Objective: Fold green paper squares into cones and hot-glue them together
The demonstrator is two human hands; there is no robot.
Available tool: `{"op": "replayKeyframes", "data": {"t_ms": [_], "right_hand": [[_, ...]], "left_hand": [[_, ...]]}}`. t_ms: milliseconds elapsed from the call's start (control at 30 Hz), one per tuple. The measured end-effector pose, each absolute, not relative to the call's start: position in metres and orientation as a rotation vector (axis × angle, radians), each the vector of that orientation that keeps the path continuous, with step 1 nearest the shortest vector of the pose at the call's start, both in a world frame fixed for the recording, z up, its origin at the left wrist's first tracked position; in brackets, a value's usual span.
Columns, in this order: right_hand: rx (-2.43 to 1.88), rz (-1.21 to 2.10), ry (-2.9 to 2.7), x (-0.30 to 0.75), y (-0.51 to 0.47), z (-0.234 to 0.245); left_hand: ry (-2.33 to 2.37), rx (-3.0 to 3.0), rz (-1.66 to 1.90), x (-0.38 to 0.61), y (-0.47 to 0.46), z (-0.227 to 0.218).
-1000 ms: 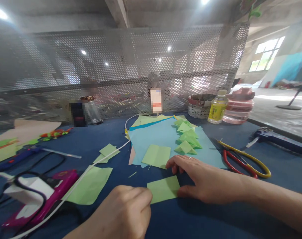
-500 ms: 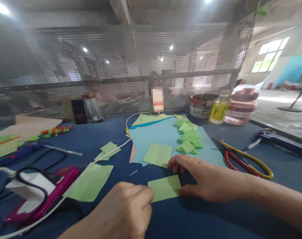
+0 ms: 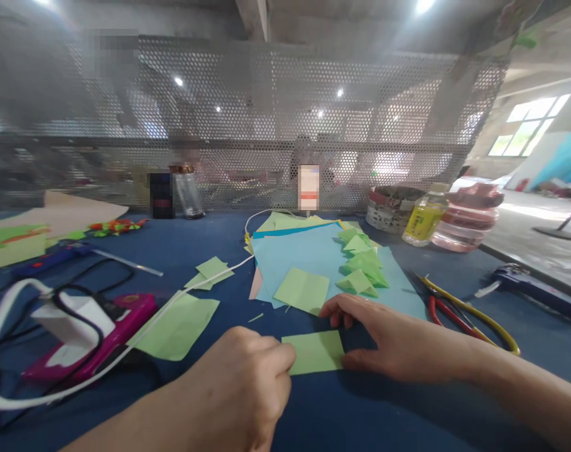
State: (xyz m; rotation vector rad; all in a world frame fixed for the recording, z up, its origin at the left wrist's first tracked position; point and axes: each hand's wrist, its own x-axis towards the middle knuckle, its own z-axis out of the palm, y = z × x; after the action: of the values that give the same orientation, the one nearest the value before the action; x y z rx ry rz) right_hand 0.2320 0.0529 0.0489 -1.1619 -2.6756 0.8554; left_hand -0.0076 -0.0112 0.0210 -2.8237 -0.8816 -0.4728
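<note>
A small light green paper square [image 3: 316, 351] lies on the blue table near me. My left hand [image 3: 238, 389] is curled into a loose fist and pinches the square's left edge. My right hand [image 3: 389, 336] rests over the square's right side, thumb against its right edge and fingers bent down onto the table behind it. Just beyond lies another green square [image 3: 303, 290] on a light blue sheet [image 3: 308, 257]. A row of folded green paper triangles [image 3: 362, 263] sits on that sheet.
Red and yellow scissors [image 3: 459, 307] lie right of my hand, a blue glue gun [image 3: 534, 289] farther right. A pink glue gun [image 3: 97, 333] with white cable sits at left, beside green paper scraps [image 3: 181, 323]. Bottles and a perforated metal screen [image 3: 266, 125] stand at the back.
My view has tilted and shifted slightly. Both hands stay on the green square; the left hand has crept a little to the right along its edge.
</note>
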Motion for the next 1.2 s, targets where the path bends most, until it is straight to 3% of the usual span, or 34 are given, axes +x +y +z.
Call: {"op": "replayKeyframes", "data": {"t_ms": [733,1000,1200], "right_hand": [[-1.144,0.844,-2.629,0.227,0.054,0.048],[-1.218,0.738,-2.53,0.221,0.051,0.041],[-1.17,0.796,-2.416,0.217,0.048,0.033]], "left_hand": [[-1.08,-2.954,-0.393,-0.013,-0.009,0.029],[-1.239,-2.954,-0.748,-0.008,-0.005,0.028],[-1.78,-3.021,-1.095,-0.001,0.002,0.035]]}}
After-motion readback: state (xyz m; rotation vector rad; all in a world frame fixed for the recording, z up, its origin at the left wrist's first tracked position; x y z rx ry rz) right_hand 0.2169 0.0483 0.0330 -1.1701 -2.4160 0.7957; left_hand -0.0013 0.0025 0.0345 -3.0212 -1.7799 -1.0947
